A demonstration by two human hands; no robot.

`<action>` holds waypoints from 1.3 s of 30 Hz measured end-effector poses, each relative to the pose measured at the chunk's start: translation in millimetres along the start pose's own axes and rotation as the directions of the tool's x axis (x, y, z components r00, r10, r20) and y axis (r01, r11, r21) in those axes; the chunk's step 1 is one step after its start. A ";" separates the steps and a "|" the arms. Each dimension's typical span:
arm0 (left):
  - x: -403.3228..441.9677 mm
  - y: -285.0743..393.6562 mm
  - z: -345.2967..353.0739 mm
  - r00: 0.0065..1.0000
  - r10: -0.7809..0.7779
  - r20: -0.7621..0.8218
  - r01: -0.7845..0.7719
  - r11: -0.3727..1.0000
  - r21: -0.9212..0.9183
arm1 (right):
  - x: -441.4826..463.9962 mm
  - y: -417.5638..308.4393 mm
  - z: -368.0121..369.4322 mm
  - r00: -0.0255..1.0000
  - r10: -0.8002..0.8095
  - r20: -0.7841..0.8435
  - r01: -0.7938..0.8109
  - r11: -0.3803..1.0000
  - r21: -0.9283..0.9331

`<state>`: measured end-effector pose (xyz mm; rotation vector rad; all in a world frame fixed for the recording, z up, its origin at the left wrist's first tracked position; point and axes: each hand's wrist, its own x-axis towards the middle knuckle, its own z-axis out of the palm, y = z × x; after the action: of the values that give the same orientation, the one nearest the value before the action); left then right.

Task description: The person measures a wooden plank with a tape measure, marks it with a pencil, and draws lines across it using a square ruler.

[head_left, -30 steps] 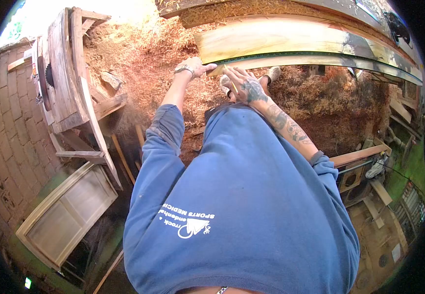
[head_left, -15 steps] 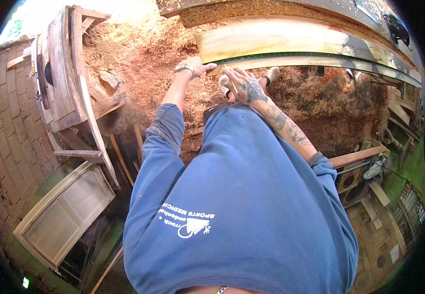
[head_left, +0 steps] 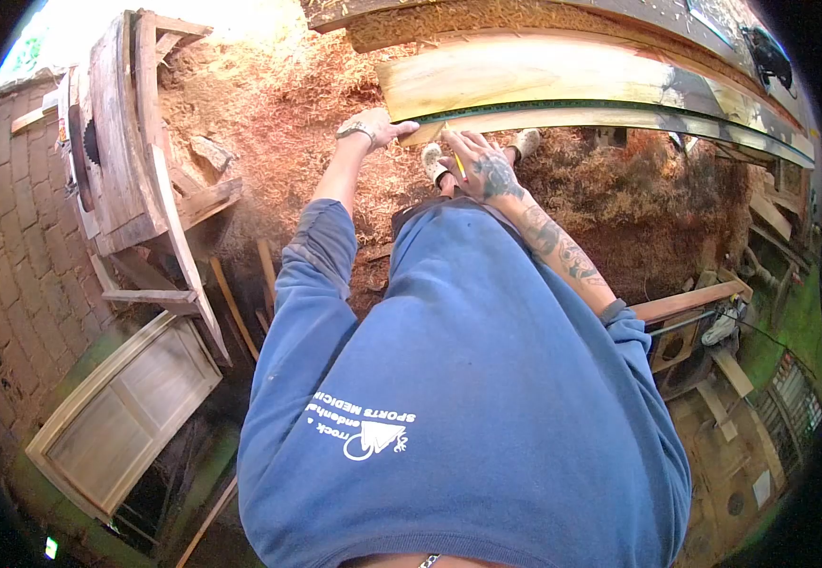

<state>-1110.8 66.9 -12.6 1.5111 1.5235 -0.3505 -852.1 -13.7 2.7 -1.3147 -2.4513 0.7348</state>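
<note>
A long pale wooden board [head_left: 525,68] stretches from the middle to the right at the top of the view. Along its near side lies a long dark straightedge [head_left: 562,104] with fine markings. My left hand [head_left: 373,126] presses fingers at the left end of the straightedge, the thumb pointing right; whether it grips the board's edge is hard to tell. Beside it, my tattooed right hand [head_left: 487,168] is closed around a yellow pencil [head_left: 460,168]. The pencil's tip meets the near strip of the board, just right of my left fingers.
A wooden bench with a circular saw blade [head_left: 92,142] stands at left. Below it leans a panelled wooden door [head_left: 127,417]. Wood shavings [head_left: 269,95] cover the ground. Timber offcuts [head_left: 776,216] and a wooden rail [head_left: 690,301] lie at right. My shoes [head_left: 527,142] are under the board.
My right hand has shifted slightly right along the board's near edge with the pencil. My left hand, the board and the straightedge have stayed in place.
</note>
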 end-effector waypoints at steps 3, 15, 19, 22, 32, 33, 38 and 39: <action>4.5 -2.4 2.0 1.000 0.004 0.008 -0.004 1.000 0.006 | 0.9 3.3 0.5 1.000 -0.007 0.000 0.007 1.000 0.025; -3.9 2.1 0.6 0.999 -0.024 -0.033 0.025 0.998 0.057 | -2.5 3.6 -11.7 0.997 0.069 -0.031 -0.065 0.993 0.098; 2.6 -0.8 1.0 0.999 -0.050 -0.002 0.050 0.997 0.056 | -2.6 9.0 -6.6 0.997 0.069 -0.026 -0.066 0.993 0.102; 2.7 -2.2 2.2 0.999 -0.035 -0.011 0.036 0.999 0.037 | -3.0 12.1 -4.4 0.998 0.062 -0.012 -0.061 0.995 0.080; -13.4 5.5 -3.3 0.996 0.031 -0.081 -0.032 0.999 -0.014 | -1.3 16.5 -9.8 0.979 0.152 -0.138 -0.132 0.981 0.145; -11.3 4.9 -2.3 0.996 0.025 -0.080 -0.025 1.000 -0.001 | -2.3 18.0 -10.6 0.978 0.155 -0.142 -0.135 0.980 0.145; -5.2 3.3 0.2 0.997 0.012 -0.076 -0.010 1.000 0.024 | -8.9 23.4 -11.3 0.978 0.123 -0.169 -0.107 0.989 0.105; -5.9 4.8 -2.0 0.999 -0.011 -0.040 0.012 1.000 0.022 | -10.6 27.3 -6.4 0.978 0.094 -0.188 -0.072 0.990 0.119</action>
<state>-1108.5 65.6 -5.1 1.5358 1.5648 -0.3470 -824.2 -8.0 -6.8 -1.3834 -2.1834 0.7170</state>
